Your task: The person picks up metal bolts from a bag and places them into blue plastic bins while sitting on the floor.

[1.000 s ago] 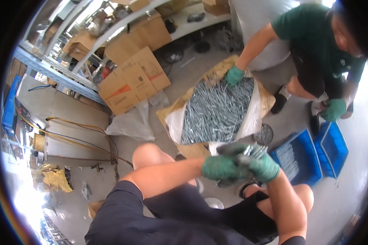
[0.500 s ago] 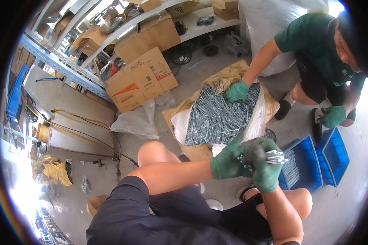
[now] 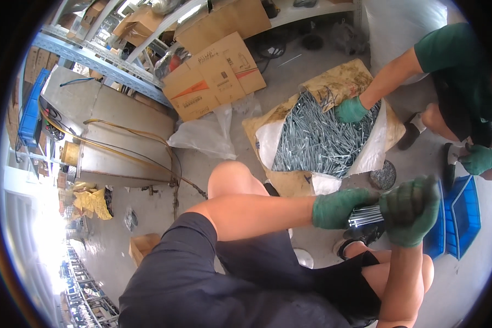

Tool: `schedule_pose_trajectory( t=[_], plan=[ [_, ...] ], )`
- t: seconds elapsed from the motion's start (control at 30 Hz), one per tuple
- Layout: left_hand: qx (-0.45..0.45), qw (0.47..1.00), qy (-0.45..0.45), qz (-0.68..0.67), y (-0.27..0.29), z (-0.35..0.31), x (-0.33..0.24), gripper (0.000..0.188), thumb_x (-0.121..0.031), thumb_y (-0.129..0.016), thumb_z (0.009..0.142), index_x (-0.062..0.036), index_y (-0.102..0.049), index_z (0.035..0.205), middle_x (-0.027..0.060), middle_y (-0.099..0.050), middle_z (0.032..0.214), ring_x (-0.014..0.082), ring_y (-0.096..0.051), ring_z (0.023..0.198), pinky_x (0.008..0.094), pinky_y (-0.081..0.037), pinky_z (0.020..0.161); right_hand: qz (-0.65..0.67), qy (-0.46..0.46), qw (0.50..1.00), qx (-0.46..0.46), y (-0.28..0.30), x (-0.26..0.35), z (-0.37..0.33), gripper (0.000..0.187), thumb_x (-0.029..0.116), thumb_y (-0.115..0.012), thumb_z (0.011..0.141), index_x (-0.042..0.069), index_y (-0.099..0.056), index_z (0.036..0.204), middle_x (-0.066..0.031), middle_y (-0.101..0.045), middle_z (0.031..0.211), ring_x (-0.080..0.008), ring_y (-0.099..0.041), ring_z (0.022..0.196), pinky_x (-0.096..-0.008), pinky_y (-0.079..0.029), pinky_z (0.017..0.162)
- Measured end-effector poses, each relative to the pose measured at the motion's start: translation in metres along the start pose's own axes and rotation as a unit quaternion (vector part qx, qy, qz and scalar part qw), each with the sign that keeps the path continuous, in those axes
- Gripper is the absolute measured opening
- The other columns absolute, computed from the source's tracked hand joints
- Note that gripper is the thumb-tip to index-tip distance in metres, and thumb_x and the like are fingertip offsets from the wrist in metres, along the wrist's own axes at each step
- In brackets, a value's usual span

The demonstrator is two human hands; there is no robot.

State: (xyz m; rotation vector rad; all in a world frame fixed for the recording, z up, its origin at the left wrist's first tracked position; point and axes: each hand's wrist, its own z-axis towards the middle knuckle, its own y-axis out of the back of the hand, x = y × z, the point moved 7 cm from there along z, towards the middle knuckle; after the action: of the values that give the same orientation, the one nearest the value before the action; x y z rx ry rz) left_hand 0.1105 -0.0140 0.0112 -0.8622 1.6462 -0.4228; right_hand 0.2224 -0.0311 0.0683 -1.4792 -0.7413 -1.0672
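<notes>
My left hand (image 3: 339, 209), in a green glove, is closed around one end of a bundle of thin, shiny metal rods (image 3: 365, 216). At the bundle's other end is my right hand (image 3: 411, 212), also gloved in green. Its fingers look curled but are smeared by motion, so its grip is unclear. Beyond my hands a large opened sack (image 3: 265, 145) lies on the floor, filled with a heap of similar loose rods (image 3: 322, 136). Opposite me, a co-worker's green-gloved hand (image 3: 352, 111) reaches into the heap; their other gloved hand (image 3: 477, 159) is near their knee.
Two blue plastic bins (image 3: 435, 240) (image 3: 462, 218) stand at the right, the nearer partly hidden by my right hand. A round dark object (image 3: 382, 174) lies beside the sack. Flattened cardboard (image 3: 213, 79), clear plastic sheeting (image 3: 208, 134) and a metal cabinet with hoses (image 3: 115, 131) are at the left.
The view has shifted, so the surroundings sit further right. The rods, which stuck out past my right hand, now show between my two hands. The co-worker's hand stays in the heap.
</notes>
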Motion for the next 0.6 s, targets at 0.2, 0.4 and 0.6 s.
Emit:
schedule_pose_trajectory(
  t=[0.2,0.4,0.6],
  plan=[
    [-0.006,0.979,0.021,0.204,-0.003,-0.006,-0.015,0.031,-0.033,-0.068,0.096,-0.0036,-0.065,0.106,0.0065,-0.064,0.077,0.0090,-0.053,0.053,0.0235,-0.042,0.048,0.313,-0.091,0.942,0.083,-0.010,-0.008,0.010,0.035,0.043,-0.050,0.103,0.014,-0.051,0.084,-0.0015,-0.043,0.072,-0.0202,-0.047,0.064,-0.0358,-0.041,0.063],
    [-0.061,0.909,-0.057,0.408,0.022,0.005,-0.007,0.036,-0.033,-0.071,0.093,0.0003,-0.064,0.104,0.0097,-0.068,0.088,0.0200,-0.061,0.080,0.0372,-0.050,0.074,0.299,-0.042,0.950,-0.075,0.016,0.000,0.015,0.034,0.035,-0.051,0.106,0.015,-0.041,0.080,0.0016,-0.033,0.065,-0.0113,-0.034,0.053,-0.0274,-0.033,0.049],
    [-0.106,0.908,-0.086,0.395,0.027,-0.004,-0.022,0.042,-0.039,-0.076,0.087,-0.0007,-0.066,0.102,0.0152,-0.067,0.087,0.0241,-0.062,0.080,0.0388,-0.050,0.075,-0.134,-0.065,0.978,-0.148,0.022,-0.014,0.015,0.029,0.031,-0.061,0.101,0.006,-0.058,0.087,-0.0015,-0.054,0.068,-0.0133,-0.054,0.061,-0.0318,-0.050,0.061]
  ],
)
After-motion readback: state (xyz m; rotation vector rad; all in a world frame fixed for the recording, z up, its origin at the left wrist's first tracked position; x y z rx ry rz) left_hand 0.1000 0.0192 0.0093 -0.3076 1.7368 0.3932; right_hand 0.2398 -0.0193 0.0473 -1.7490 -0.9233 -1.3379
